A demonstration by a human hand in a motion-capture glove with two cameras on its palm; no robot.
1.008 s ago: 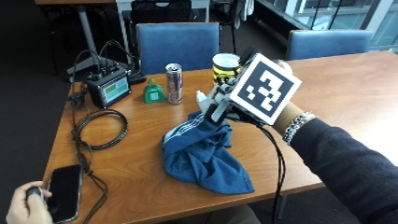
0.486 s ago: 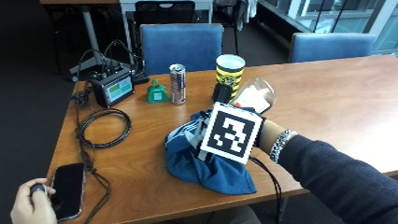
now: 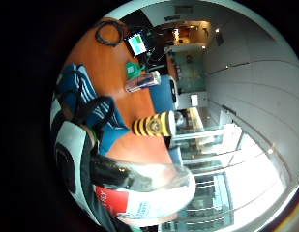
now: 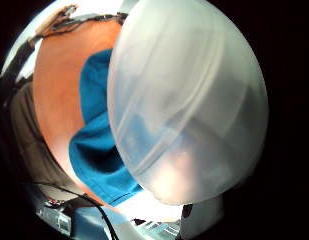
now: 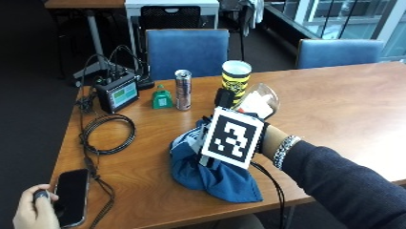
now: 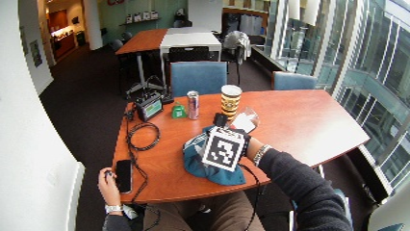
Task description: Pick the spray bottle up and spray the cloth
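Note:
My gloved right hand (image 5: 264, 137) holds a clear plastic spray bottle (image 5: 258, 99) tilted in the air, just above and beside the cloth. The blue cloth (image 5: 212, 172) with white stripes lies crumpled on the wooden table (image 5: 342, 100), under the hand. In the thumb side palm view the bottle (image 4: 189, 100) fills most of the picture, with the cloth (image 4: 99, 150) beneath it. The little finger side palm view shows the bottle (image 3: 149, 193) with a red label close to the palm and the cloth (image 3: 81, 92) beyond. The fingers themselves are hidden.
Behind the cloth stand a yellow and black cup (image 5: 236, 76), a drink can (image 5: 183, 89), a small green object (image 5: 161, 98) and a monitor device (image 5: 117, 93) with coiled cables (image 5: 107, 133). A bare hand holds a phone (image 5: 68, 195) at the near left edge.
The hand with the bottle has come down from above the cloth's far side to just over the cloth. In the last half second it has hardly moved.

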